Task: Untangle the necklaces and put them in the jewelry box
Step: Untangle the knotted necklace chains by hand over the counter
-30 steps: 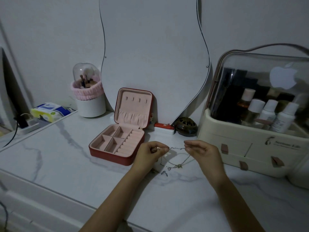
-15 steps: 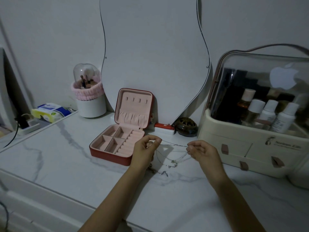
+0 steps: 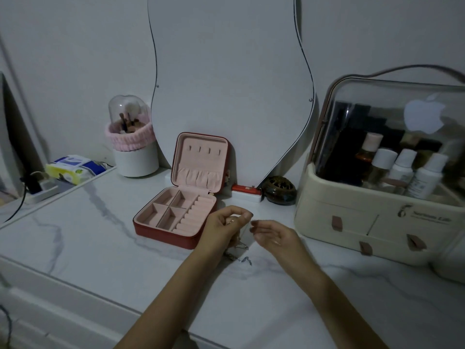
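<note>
From the head camera, the left hand [image 3: 225,229] was raised just beside the open jewelry box [image 3: 176,217], fingers curled and pinching the necklaces [image 3: 240,251], whose thin chains hung from it in a bunch, the lowest loops lying on the marble countertop [image 3: 100,248]. The right hand [image 3: 273,235] was just beside it, thumb and forefinger brought near each other at the chain; the blur kept me from telling whether it pinched a strand or held nothing.

The likeliest trouble, by my reading, was a tightened knot: with both hands close together and the chains slack and bunched, a pull on the wrong strand would probably cinch the tangle. A snagged clasp could also drag the trailing end along the stone, and the dim light made single strands hard to pick out.

The box stood with its lid [image 3: 202,159] upright against the wavy mirror [image 3: 226,84], its pink compartments showing nothing inside. Behind the hands lay a small red and white case [image 3: 246,192] and a dark openwork dish [image 3: 278,190]. A cream cosmetics organizer [image 3: 372,222] stood to the right, a brush holder [image 3: 130,144] and a tissue pack [image 3: 73,168] to the left. Nothing stood between the hands and the box.
</note>
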